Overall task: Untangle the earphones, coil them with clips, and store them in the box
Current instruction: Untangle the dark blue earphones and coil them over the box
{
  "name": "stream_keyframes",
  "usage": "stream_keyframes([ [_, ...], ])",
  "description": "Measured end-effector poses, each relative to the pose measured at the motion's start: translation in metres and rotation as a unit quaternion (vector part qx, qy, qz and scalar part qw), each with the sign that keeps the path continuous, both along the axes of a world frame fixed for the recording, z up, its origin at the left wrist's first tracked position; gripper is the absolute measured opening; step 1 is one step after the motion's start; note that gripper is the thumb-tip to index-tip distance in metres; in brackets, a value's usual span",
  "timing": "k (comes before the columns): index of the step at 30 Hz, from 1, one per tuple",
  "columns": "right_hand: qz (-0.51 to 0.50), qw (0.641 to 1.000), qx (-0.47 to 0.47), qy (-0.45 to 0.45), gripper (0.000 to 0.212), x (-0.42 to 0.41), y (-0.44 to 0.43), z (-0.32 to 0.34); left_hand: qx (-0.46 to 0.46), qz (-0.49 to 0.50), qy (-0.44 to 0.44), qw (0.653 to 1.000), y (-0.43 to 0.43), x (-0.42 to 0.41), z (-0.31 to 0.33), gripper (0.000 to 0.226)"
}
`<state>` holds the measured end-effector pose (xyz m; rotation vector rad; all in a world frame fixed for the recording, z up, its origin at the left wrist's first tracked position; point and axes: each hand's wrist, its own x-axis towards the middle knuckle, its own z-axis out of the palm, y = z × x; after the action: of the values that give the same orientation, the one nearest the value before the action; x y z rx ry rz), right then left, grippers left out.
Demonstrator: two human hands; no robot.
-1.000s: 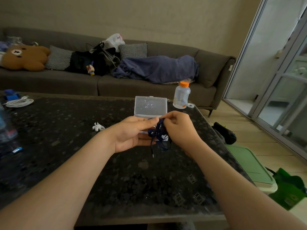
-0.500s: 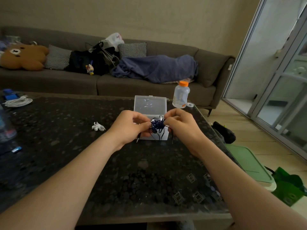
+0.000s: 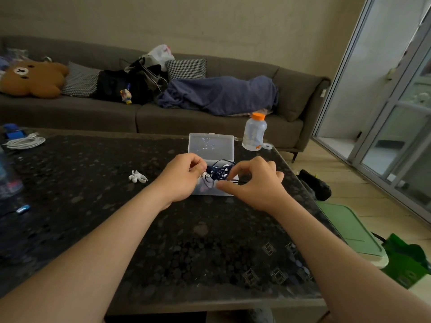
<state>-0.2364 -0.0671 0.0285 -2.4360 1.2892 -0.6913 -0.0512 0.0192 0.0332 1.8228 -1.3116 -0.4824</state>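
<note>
one dark blue tangle of earphones is held just above the one open clear box on the table; the left hand pinches its left side with curled fingers, and the right hand curls thumb and forefinger narrowly about a strand on its right. pulling the sides apart too hard would likely tighten the knot or strain the thin cord. counted: two hands, one tangle, one box, one white clip lying left of the box, one bottle beyond.
</note>
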Motion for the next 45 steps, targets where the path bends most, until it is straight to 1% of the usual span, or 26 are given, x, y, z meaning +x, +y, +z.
stream_keyframes([
  [2,-0.009,0.999,-0.006,-0.037,0.040,0.002,0.001,0.003,0.000,-0.003,0.013,1.000,-0.001,-0.001,0.001,0.012],
  [3,-0.013,0.998,-0.008,-0.055,0.040,0.002,0.002,0.004,-0.001,-0.009,0.035,0.999,0.000,-0.003,0.002,0.012],
  [4,-0.015,0.998,-0.003,-0.067,0.039,0.004,0.002,0.006,-0.002,-0.016,0.077,0.997,0.000,-0.004,0.002,0.013],
  [6,-0.008,0.998,0.013,-0.069,0.038,0.007,0.003,0.006,-0.003,-0.032,0.188,0.982,0.000,-0.005,0.002,0.015],
  [8,0.019,0.997,0.042,-0.063,0.044,0.010,0.006,0.004,-0.007,-0.036,0.257,0.966,0.001,-0.006,0.003,0.016],
  [10,0.054,0.994,0.065,-0.072,0.046,0.010,0.007,0.001,-0.014,-0.030,0.289,0.957,0.001,-0.006,0.004,0.018],
  [12,0.084,0.989,0.084,-0.093,0.040,0.010,0.007,-0.001,-0.014,-0.020,0.320,0.947,0.001,-0.008,0.007,0.019],
  [15,0.100,0.985,0.063,-0.122,0.031,0.009,0.008,0.000,-0.008,-0.040,0.372,0.927,0.002,-0.010,0.008,0.025],
  [17,0.094,0.983,0.054,-0.146,0.033,0.010,0.010,0.001,-0.004,-0.059,0.357,0.932,0.004,-0.009,0.008,0.028],
  [19,0.085,0.981,0.052,-0.168,0.041,0.011,0.010,0.001,0.013,-0.059,0.325,0.944,0.004,-0.007,0.006,0.027],
  [21,0.098,0.975,0.073,-0.184,0.050,0.011,0.010,0.000,0.029,-0.055,0.316,0.947,0.003,-0.005,0.004,0.023],
  [23,0.109,0.963,0.111,-0.220,0.050,0.012,0.010,0.001,0.026,-0.049,0.321,0.946,0.002,-0.004,0.005,0.019],
  [25,0.084,0.952,0.136,-0.261,0.032,0.013,0.011,0.003,0.007,-0.043,0.321,0.946,0.000,-0.004,0.006,0.016],
  [28,0.024,0.940,0.173,-0.294,0.003,0.014,0.010,0.006,-0.021,-0.036,0.340,0.939,-0.002,-0.005,0.007,0.016],
  [29,0.012,0.935,0.192,-0.299,0.004,0.014,0.009,0.006,-0.027,-0.030,0.352,0.935,-0.002,-0.005,0.007,0.016],
  [32,-0.032,0.927,0.227,-0.298,0.031,0.014,0.007,0.006,-0.043,0.003,0.379,0.925,-0.002,-0.005,0.010,0.016],
  [34,-0.062,0.927,0.237,-0.284,0.044,0.013,0.005,0.005,-0.050,0.015,0.395,0.917,-0.002,-0.003,0.010,0.016],
  [36,-0.078,0.940,0.206,-0.260,0.048,0.013,0.004,0.003,-0.049,0.010,0.407,0.912,-0.001,-0.002,0.010,0.017],
  [38,-0.079,0.960,0.136,-0.233,0.046,0.013,0.004,0.001,-0.049,0.000,0.402,0.914,-0.001,-0.003,0.010,0.018],
  [39,-0.078,0.965,0.108,-0.224,0.041,0.014,0.006,0.002,-0.050,-0.001,0.397,0.916,-0.001,-0.004,0.009,0.017],
  [41,-0.076,0.967,0.094,-0.224,0.027,0.016,0.013,0.007,-0.054,0.008,0.370,0.928,0.000,-0.006,0.008,0.016],
  [43,-0.047,0.969,0.085,-0.228,0.039,0.016,0.018,0.009,-0.056,0.023,0.324,0.944,-0.001,-0.006,0.007,0.017],
  [44,-0.021,0.974,0.060,-0.219,0.041,0.017,0.018,0.009,-0.058,0.027,0.306,0.950,-0.002,-0.007,0.006,0.017],
  [45,0.007,0.979,0.029,-0.203,0.036,0.017,0.019,0.009,-0.060,0.031,0.291,0.954,-0.002,-0.006,0.005,0.016],
])
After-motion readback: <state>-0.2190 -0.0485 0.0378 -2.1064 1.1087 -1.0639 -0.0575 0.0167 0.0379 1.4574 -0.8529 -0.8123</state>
